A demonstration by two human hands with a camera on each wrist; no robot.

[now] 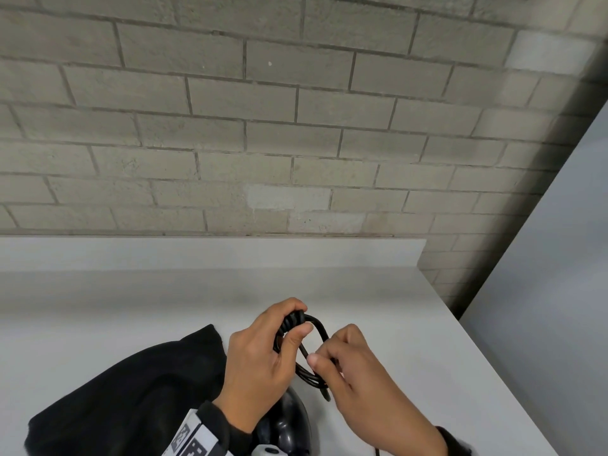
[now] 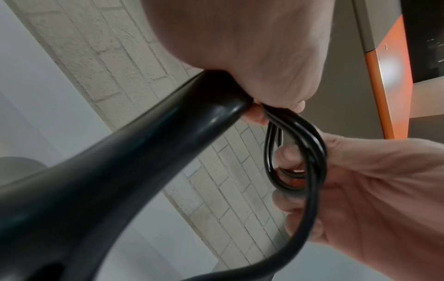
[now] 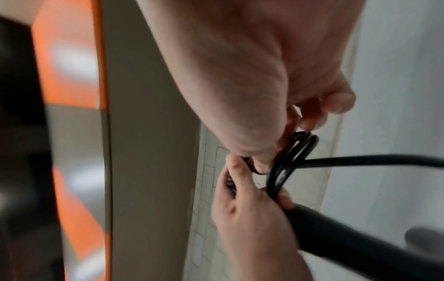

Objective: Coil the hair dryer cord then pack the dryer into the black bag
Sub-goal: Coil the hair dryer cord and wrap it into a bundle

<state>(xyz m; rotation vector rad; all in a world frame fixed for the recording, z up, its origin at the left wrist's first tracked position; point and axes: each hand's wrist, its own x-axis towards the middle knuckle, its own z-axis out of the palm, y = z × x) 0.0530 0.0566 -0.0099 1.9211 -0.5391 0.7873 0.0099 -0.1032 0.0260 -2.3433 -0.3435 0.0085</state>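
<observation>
The black hair dryer is held above the white counter, its handle pointing up. My left hand grips the end of the handle and pinches the top of the cord loops against it. The black cord forms small loops between both hands. My right hand pinches the lower end of those loops. A free stretch of cord trails away from the coil. The black bag lies flat on the counter to the left of my hands.
The white counter runs to an edge on the right, with a grey brick wall behind it. A pale panel stands at the right. An orange and grey fixture shows in the wrist views.
</observation>
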